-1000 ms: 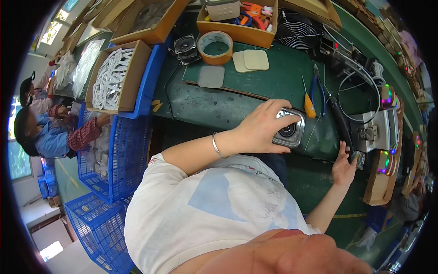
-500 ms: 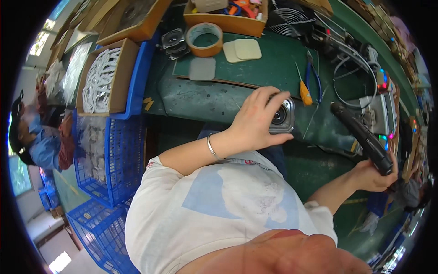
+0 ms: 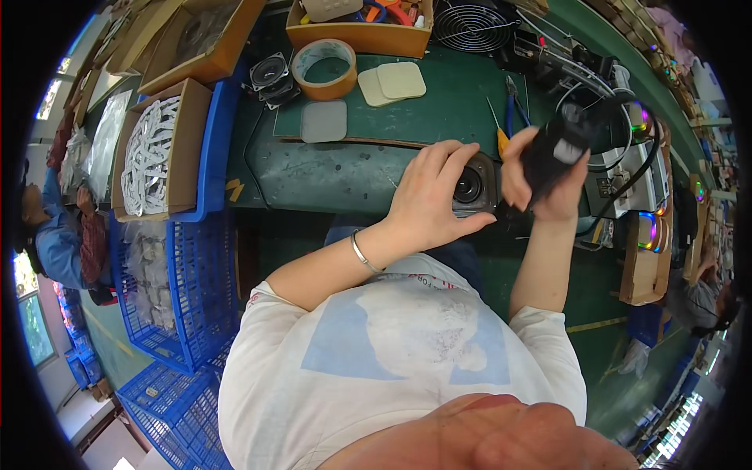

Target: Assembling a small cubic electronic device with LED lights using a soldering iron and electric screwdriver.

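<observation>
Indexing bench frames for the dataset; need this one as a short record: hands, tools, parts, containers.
left hand: thumb and fingers around a square speaker-like part
right hand: grips a black handheld tool, motion-blurred, type unclear
tools on bench: orange-handled screwdriver, blue-handled pliers, partly hidden
parts on bench: grey pad, two overlapping cream pads
consumables: tape roll
containers: cardboard box of white strips; blue crate
</observation>
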Tool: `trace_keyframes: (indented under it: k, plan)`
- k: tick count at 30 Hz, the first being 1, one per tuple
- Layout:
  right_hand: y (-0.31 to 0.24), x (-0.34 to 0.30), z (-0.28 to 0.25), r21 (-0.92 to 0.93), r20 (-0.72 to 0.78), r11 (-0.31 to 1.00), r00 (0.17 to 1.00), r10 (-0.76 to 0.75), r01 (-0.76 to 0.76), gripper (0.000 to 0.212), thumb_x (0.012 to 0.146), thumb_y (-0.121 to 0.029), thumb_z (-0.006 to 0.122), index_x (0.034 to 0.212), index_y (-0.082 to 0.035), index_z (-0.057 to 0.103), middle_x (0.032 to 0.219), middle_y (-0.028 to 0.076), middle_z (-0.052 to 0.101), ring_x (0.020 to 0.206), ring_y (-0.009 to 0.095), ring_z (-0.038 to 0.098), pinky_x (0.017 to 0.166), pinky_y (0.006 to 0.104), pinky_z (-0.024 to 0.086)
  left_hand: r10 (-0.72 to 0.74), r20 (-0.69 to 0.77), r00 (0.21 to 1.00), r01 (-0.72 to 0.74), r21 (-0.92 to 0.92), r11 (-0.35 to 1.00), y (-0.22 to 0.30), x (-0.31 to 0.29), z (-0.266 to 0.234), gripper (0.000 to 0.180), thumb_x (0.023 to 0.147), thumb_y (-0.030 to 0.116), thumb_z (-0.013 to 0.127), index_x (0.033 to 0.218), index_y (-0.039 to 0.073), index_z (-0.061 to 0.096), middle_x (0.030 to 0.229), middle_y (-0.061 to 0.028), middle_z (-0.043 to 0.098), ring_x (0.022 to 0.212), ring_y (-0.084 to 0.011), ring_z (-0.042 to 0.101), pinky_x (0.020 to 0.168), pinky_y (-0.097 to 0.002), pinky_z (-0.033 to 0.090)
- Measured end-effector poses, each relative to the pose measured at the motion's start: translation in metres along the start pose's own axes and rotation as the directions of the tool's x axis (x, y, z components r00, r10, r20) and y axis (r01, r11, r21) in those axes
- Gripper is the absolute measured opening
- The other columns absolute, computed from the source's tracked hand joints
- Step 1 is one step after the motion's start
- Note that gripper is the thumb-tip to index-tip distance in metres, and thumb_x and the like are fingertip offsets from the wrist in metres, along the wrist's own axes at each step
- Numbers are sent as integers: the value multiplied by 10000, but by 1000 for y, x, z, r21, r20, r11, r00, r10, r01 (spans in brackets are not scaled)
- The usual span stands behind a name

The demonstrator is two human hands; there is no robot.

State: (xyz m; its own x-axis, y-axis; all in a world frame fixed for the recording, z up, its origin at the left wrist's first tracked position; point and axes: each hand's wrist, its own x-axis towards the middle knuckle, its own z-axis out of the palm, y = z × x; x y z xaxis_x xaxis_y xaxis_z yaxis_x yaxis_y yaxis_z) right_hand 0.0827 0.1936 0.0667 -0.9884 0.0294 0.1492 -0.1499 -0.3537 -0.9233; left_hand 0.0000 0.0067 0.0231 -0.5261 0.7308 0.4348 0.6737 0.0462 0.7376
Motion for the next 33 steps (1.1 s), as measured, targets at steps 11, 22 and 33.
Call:
trace_keyframes:
  k: [11,22,33]
  plan:
    - [-21,28,45,-192,-362,784,700,-615,590,1187,621,-1012,159,1091,11,538,580,74,497,464,173,444,477,287,407,-6,0,1000,6,6,1000,2,1,0,839,590,272,882,1300,56,491,1220,-145,497,1110,-354,509,957,-444,443]
    - [-18,48,66,-407,-519,884,738,-432,232,1069,608,-1005,279,995,-43,537,598,67,499,493,178,466,488,292,388,-12,41,999,12,9,1000,3,0,-4,767,613,270,868,1264,68,517,1215,-146,495,1111,-354,504,956,-449,438]
    - [-28,46,60,-413,-486,871,745,-458,266,1030,654,-985,266,957,-40,540,606,75,509,502,180,472,503,290,398,-8,76,997,12,-47,999,6,22,-4,450,669,208,826,1031,58,605,1090,-129,521,1024,-332,524,900,-417,460]
